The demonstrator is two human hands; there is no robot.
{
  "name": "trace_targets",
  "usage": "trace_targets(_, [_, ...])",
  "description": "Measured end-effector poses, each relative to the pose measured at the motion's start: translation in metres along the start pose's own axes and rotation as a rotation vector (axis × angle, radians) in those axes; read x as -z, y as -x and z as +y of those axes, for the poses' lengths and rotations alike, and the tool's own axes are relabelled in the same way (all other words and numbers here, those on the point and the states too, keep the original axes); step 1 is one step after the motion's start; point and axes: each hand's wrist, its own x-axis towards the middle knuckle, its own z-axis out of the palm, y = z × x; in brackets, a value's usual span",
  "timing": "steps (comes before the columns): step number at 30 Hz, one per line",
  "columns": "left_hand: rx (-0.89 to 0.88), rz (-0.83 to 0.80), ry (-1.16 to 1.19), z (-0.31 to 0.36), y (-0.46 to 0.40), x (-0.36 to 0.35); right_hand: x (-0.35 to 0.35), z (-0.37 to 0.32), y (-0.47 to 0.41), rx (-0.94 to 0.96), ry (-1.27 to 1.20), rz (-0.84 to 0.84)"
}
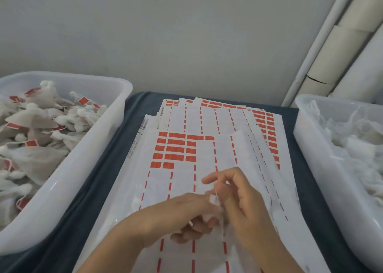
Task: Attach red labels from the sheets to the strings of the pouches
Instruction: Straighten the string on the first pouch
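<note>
We cannot make out much of the pouch (213, 208) itself: only a small white bunch shows between the two hands, above the near end of the top label sheet (182, 181). The left hand (186, 216) has its fingers curled round that bunch, and its fingertips are hidden beneath the palm. The right hand (242, 196) pinches the thin string (216, 195) that rises from the pouch, with the forefinger stretched out toward the left; motion blur softens both hands. Whether a label is already on this string we cannot tell.

The sheet under the hands lies on a stack of fanned sheets (223, 117) in the middle of the desk (103, 181), which is covered in dark blue. A block of red labels (176, 150) remains at its far left part; elsewhere only red dashes are left.

At the desk's left edge, a translucent tub (99, 140), cut off by the frame, holds white pouches with red labels on their strings (33, 127). At the right edge, a second tub (317, 158), also cut off, holds a tangle of white pouches (356, 144) whose details are too blurred to read.
</note>
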Motion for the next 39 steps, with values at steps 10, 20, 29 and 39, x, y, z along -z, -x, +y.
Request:
trace_targets(10, [-0.399,0.334,-0.053,-0.012,-0.009,-0.014,0.011,0.007,-0.011,-0.152,-0.074,0.151])
trace_targets(20, [-0.419,0.437,0.003,-0.007,-0.006,-0.014,0.02,0.001,-0.009,-0.207,-0.137,-0.015])
trace_targets(29, [-0.436,0.494,0.069,-0.003,-0.003,-0.006,0.028,-0.002,-0.01,-0.281,-0.116,-0.08])
trace_targets(39, [-0.564,0.597,-0.008,-0.005,-0.002,-0.008,0.03,-0.007,-0.007,-0.591,-0.59,-0.3])
